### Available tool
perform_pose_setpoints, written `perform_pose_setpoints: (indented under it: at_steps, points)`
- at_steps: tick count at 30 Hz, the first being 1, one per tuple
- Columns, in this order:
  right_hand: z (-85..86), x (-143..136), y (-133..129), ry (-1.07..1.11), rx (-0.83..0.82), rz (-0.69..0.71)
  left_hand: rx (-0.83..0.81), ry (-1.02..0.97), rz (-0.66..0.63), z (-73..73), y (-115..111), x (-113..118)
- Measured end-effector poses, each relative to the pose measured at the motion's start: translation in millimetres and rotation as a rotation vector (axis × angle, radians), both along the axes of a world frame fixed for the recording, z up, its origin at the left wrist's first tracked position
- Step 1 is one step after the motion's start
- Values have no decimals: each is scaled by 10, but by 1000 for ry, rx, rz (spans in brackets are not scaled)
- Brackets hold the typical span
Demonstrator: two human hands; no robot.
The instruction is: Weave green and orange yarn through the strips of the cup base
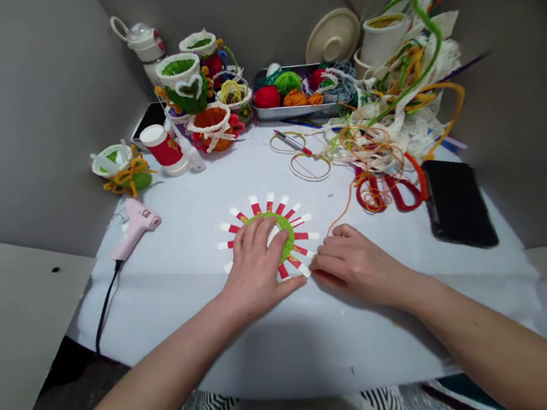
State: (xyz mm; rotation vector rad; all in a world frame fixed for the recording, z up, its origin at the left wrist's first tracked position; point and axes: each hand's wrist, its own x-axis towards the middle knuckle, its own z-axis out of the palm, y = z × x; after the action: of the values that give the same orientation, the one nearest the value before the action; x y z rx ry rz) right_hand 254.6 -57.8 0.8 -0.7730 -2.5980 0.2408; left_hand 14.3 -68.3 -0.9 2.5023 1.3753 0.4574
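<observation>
A paper cup cut into strips (pixel 302 235) lies spread on the table like a sunburst, its strips red and white. Green yarn (pixel 289 233) covers the ring at its middle, around a white centre. My left hand (pixel 251 268) rests flat over this ring with fingers stretched, hiding part of it and several strips. At the lower right strips, my right hand (pixel 354 261) has its fingers closed in a pinch. A strand of orange yarn (pixel 342 213) runs from the tangle down to that hand; its end is hidden by the fingers.
A pink glue gun (pixel 136 230) lies left. Behind stand yarn-covered cups (pixel 181 82), an uncut red paper cup (pixel 164 151) and a tin of yarn balls (pixel 301 108). Red-handled scissors (pixel 403 194), a marker (pixel 293 142), a yarn heap (pixel 412 106) and a black phone (pixel 459 204) lie right.
</observation>
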Motion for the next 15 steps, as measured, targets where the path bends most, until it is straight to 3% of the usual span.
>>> perform_pose_setpoints:
  at_steps: [7, 15]
  points:
    - [-46, 103, 91, 51, -211, 4, -51, -50, 19, 24, 0, 24]
    - [-86, 1, 88, 23, -123, -106, -80, -142, 14, 3, -19, 45]
